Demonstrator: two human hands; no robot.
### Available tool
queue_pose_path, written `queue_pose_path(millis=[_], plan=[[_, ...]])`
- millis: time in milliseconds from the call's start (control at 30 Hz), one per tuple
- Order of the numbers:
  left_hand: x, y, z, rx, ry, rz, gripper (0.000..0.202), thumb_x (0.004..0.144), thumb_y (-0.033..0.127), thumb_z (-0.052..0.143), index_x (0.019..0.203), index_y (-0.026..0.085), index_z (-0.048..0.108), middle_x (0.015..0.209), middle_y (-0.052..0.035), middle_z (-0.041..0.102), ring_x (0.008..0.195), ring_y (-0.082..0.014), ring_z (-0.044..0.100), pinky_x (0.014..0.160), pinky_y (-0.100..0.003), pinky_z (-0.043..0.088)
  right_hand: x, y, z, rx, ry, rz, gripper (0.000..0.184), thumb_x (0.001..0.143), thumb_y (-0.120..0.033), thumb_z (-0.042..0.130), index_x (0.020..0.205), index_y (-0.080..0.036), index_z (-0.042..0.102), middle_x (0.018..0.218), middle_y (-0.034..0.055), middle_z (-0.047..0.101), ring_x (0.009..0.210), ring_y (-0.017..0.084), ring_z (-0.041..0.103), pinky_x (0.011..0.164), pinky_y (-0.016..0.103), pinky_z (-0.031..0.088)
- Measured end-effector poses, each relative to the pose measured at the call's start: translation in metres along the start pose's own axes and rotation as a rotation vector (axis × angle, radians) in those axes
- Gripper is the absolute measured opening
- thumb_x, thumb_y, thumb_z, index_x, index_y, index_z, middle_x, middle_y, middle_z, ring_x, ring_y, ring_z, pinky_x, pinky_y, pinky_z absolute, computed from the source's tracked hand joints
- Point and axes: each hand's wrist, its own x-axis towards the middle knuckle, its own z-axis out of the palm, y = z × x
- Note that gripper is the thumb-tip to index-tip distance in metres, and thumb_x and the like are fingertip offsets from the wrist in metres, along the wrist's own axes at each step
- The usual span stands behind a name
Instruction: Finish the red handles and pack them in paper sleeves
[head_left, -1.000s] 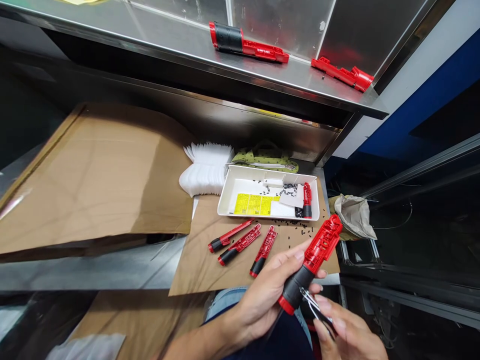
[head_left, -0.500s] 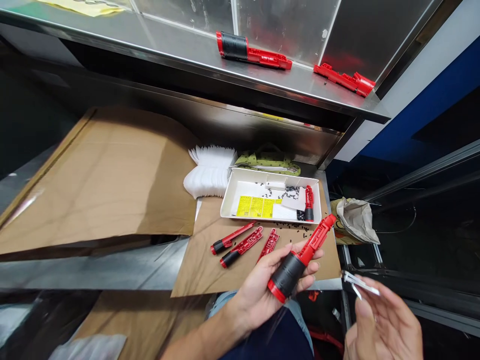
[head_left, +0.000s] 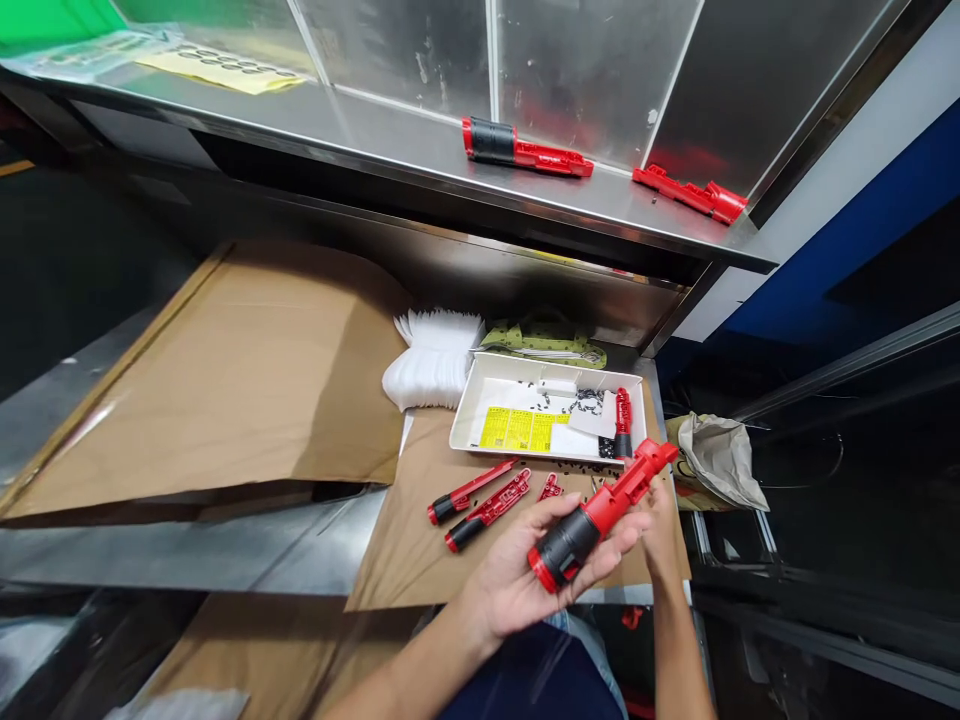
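Observation:
My left hand [head_left: 517, 575] is wrapped round the black sleeve of a red and black plastic tool housing [head_left: 568, 545], which tilts up to the right. Just behind the housing's red end is my right hand [head_left: 660, 530]; its fingers are mostly hidden, so whether it holds anything does not show. Beyond both hands, two slimmer red and black housings [head_left: 491, 510] and a partly covered red piece [head_left: 551, 486] lie on a cardboard sheet [head_left: 405, 560]. Small black parts are scattered by the white tray [head_left: 469, 415].
The tray holds yellow labels [head_left: 517, 428], small black parts and another red housing [head_left: 623, 420]. White foam sheets [head_left: 431, 365] and a large cardboard box [head_left: 247, 370] stand left. Two housings [head_left: 491, 142] [head_left: 694, 195] rest on the metal shelf above. A paper bag [head_left: 720, 460] is at right.
My right hand has moved left and away from me, behind the housing's red end. The silver tweezers-like tool it held no longer shows in it. The housing has turned slightly in my left hand.

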Motion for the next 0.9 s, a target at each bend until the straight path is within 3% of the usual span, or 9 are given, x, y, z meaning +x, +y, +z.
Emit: queue_pose_path(millis=[100, 167, 233, 333, 467, 567, 667, 767, 900], plan=[[0.003, 0.004, -0.004, 0.025, 0.012, -0.111, 0.067, 0.095, 0.031, 0.047, 0.149, -0.003, 0.03, 0.122, -0.0222, 0.069, 0.107, -0.0191, 0.07, 0.082, -0.021, 0.055, 0.004, -0.035, -0.024, 0.293, -0.067, 0.007, 0.067, 0.093, -0.069, 0.035, 0.141, -0.024, 0.047, 0.122, 0.0135, 0.069, 0.108, 0.028, 0.069, 0.092, 0.044, 0.053], [0.006, 0.006, -0.007, 0.067, 0.055, -0.138, 0.065, 0.095, 0.034, 0.047, 0.147, -0.003, 0.034, 0.127, -0.0217, 0.067, 0.115, -0.02, 0.066, 0.089, -0.022, 0.052, 0.003, -0.054, -0.036, 0.458, -0.142, 0.041, 0.065, 0.089, -0.069, 0.048, 0.137, -0.026, 0.052, 0.116, 0.0124, 0.072, 0.096, 0.026, 0.072, 0.086, 0.041, 0.055], [0.008, 0.008, -0.01, 0.126, 0.094, -0.091, 0.069, 0.093, 0.044, 0.051, 0.143, -0.003, 0.042, 0.13, -0.0223, 0.065, 0.126, -0.0264, 0.058, 0.103, -0.031, 0.046, 0.0, -0.063, -0.041, 0.474, -0.142, 0.095, 0.052, 0.083, -0.058, 0.068, 0.122, -0.024, 0.065, 0.103, 0.0101, 0.076, 0.084, 0.022, 0.073, 0.078, 0.034, 0.057], [0.008, 0.009, -0.01, 0.224, 0.134, 0.129, 0.074, 0.09, 0.058, 0.052, 0.145, 0.009, 0.045, 0.133, -0.0174, 0.063, 0.131, -0.0318, 0.052, 0.113, -0.046, 0.035, -0.008, -0.054, -0.03, 0.487, 0.002, 0.188, 0.04, 0.077, -0.048, 0.079, 0.103, -0.019, 0.072, 0.094, 0.0087, 0.077, 0.081, 0.019, 0.072, 0.07, 0.027, 0.056], [0.015, 0.005, -0.009, 0.523, 0.089, 0.525, 0.09, 0.082, 0.073, 0.051, 0.152, 0.021, 0.035, 0.149, -0.0112, 0.049, 0.143, -0.0277, 0.035, 0.121, -0.042, 0.019, -0.035, -0.029, 0.005, 0.689, 0.191, 0.336, 0.041, 0.071, -0.049, 0.083, 0.097, -0.02, 0.072, 0.096, 0.0056, 0.077, 0.083, 0.018, 0.072, 0.07, 0.027, 0.058], [0.024, 0.002, -0.011, 0.94, 0.132, 0.697, 0.097, 0.079, 0.068, 0.063, 0.156, 0.026, 0.023, 0.154, -0.0093, 0.043, 0.146, -0.0262, 0.029, 0.123, -0.04, 0.01, -0.068, -0.021, 0.029, 0.776, 0.139, 0.446, 0.044, 0.07, -0.051, 0.083, 0.101, -0.022, 0.071, 0.105, 0.0065, 0.076, 0.09, 0.022, 0.073, 0.073, 0.033, 0.06], [0.026, 0.001, -0.01, 1.144, 0.271, 0.613, 0.088, 0.088, 0.056, 0.059, 0.158, 0.03, 0.013, 0.15, -0.0117, 0.046, 0.13, -0.026, 0.05, 0.116, -0.045, 0.031, -0.095, -0.023, 0.033, 0.677, -0.04, 0.502, 0.052, 0.08, -0.062, 0.07, 0.109, -0.019, 0.07, 0.101, 0.0113, 0.077, 0.087, 0.026, 0.074, 0.072, 0.038, 0.061], [0.02, -0.001, -0.006, 1.243, 0.38, 0.513, 0.09, 0.087, 0.054, 0.06, 0.158, 0.028, 0.011, 0.141, -0.0141, 0.054, 0.104, -0.0241, 0.064, 0.097, -0.044, 0.049, -0.097, -0.029, 0.012, 0.378, -0.164, 0.4, 0.058, 0.085, -0.067, 0.06, 0.105, -0.015, 0.074, 0.088, 0.0133, 0.078, 0.081, 0.026, 0.075, 0.073, 0.038, 0.061], [0.004, -0.006, -0.003, 1.554, 0.555, 0.54, 0.09, 0.086, 0.052, 0.062, 0.158, 0.025, 0.016, 0.137, -0.0128, 0.059, 0.11, -0.0263, 0.061, 0.096, -0.04, 0.049, -0.077, -0.043, -0.028, 0.018, 0.055, 0.148, 0.046, 0.086, -0.059, 0.063, 0.106, -0.019, 0.075, 0.098, 0.01, 0.078, 0.088, 0.022, 0.073, 0.078, 0.03, 0.059]])
